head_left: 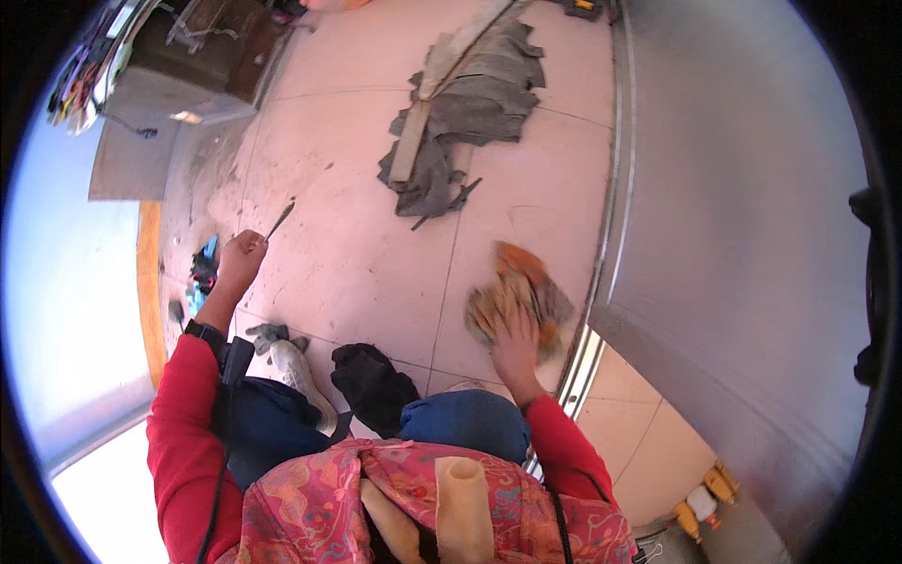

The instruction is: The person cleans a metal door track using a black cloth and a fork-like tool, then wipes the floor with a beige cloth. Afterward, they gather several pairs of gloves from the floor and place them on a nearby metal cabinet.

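My left hand [244,257] grips a slim tool with a flattened dark tip [283,217], perhaps a small brush or spatula, pointing away from me above the floor. On the right, my right hand [516,340] holds a crumpled orange and brown cloth [521,289] down against the pinkish tiled floor [352,268]. Its fingers spread over the fabric, and both hand and cloth are blurred. Ahead, several overlapping dark grey sheets [486,99] lie on the floor, with a long pale strip [411,141] across them.
A black cloth [373,388] lies between my knees, and a grey glove-like item [271,337] beside my left shoe [299,377]. A metal door track [612,211] and smooth panel [733,211] border the right. Blue and black items [203,271] lie left, below a cabinet [190,77].
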Demonstrator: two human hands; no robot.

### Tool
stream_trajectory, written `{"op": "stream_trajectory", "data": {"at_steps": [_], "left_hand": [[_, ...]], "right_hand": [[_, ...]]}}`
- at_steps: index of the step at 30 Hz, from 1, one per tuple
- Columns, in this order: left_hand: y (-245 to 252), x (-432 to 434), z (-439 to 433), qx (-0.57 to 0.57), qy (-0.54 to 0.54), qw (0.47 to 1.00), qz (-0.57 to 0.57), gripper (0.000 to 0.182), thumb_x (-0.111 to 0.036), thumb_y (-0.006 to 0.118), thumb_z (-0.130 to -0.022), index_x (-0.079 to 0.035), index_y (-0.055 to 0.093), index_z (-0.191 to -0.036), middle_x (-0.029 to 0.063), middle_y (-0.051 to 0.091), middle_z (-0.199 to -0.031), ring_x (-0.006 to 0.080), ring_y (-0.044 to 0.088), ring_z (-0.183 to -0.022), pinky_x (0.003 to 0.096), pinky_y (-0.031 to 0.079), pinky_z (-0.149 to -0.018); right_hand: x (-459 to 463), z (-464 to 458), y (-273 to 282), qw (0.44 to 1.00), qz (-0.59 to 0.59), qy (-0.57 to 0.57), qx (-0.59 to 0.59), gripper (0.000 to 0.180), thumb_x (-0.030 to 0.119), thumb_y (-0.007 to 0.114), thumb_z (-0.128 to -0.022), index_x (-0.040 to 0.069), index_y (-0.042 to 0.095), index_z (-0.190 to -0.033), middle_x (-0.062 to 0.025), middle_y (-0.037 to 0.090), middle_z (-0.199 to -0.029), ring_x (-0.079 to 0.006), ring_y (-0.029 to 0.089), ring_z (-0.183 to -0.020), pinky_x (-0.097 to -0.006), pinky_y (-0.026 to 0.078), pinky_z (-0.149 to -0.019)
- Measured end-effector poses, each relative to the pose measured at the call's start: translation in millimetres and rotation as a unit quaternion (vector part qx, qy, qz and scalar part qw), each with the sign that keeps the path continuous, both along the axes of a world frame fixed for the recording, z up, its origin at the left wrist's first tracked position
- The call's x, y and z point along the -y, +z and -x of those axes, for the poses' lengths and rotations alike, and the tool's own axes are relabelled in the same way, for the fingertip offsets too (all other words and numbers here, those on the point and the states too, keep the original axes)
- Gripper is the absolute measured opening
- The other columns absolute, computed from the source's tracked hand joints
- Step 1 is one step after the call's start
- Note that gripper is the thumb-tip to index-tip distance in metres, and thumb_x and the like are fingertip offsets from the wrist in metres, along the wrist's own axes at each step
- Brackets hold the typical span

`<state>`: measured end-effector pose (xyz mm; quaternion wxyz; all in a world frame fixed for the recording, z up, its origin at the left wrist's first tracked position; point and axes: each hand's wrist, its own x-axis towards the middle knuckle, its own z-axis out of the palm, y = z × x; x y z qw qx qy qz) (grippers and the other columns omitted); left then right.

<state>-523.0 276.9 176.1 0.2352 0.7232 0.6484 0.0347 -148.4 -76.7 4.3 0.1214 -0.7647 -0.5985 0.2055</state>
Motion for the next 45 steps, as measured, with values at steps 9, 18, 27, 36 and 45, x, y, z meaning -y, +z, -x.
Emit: {"op": "stream_trajectory", "data": {"at_steps": [9,18,27,36,45], "left_hand": [[-24,-13,-4,0.030,-0.095,0.995,-0.021,0.019,-0.019,0.062,-0.081,0.000,0.063,-0.084,0.0088,0.062,-0.071,0.0153,0.057,-0.067,0.0309,0.046,-0.061],[34,-33,4,0.170,0.051,0.983,-0.041,0.018,-0.018,0.065,-0.081,0.000,0.063,-0.082,0.0013,0.057,-0.068,0.0100,0.050,-0.064,0.0263,0.041,-0.057],[44,-100,47,0.086,0.078,0.981,-0.153,0.023,-0.023,0.057,-0.075,-0.010,0.067,-0.091,0.0164,0.066,-0.090,0.0329,0.063,-0.086,0.0417,0.050,-0.076],[22,-98,-121,0.401,0.054,0.914,-0.021,0.023,-0.022,0.058,-0.074,-0.004,0.067,-0.086,0.0157,0.066,-0.083,0.0315,0.064,-0.079,0.0388,0.050,-0.071],[-3,-64,-148,0.516,-0.005,0.832,0.202,0.019,-0.018,0.066,-0.074,-0.005,0.067,-0.088,0.0127,0.065,-0.077,0.0197,0.061,-0.071,0.0347,0.048,-0.065]], "right_hand": [[114,36,12,0.986,0.099,-0.128,0.028,0.049,0.012,0.052,-0.078,0.011,0.050,-0.128,-0.0212,0.038,-0.136,-0.0387,0.033,-0.128,-0.0541,0.025,-0.104],[-131,-32,22,0.996,0.005,-0.021,0.085,0.046,0.011,0.051,-0.078,0.013,0.055,-0.124,-0.0152,0.046,-0.131,-0.0360,0.043,-0.120,-0.0508,0.039,-0.094],[-154,-50,61,0.983,0.178,-0.006,-0.048,0.040,0.017,0.059,-0.069,0.008,0.063,-0.109,-0.0217,0.063,-0.101,-0.0385,0.060,-0.092,-0.0421,0.048,-0.084],[-207,-16,174,0.980,0.068,-0.141,-0.121,0.033,0.007,0.055,-0.070,-0.001,0.063,-0.101,-0.0120,0.065,-0.080,-0.0199,0.061,-0.077,-0.0334,0.048,-0.074],[-177,40,229,0.958,0.170,-0.219,0.067,0.040,0.019,0.058,-0.073,0.007,0.060,-0.111,-0.0232,0.063,-0.095,-0.0399,0.059,-0.094,-0.0439,0.047,-0.081]]}}
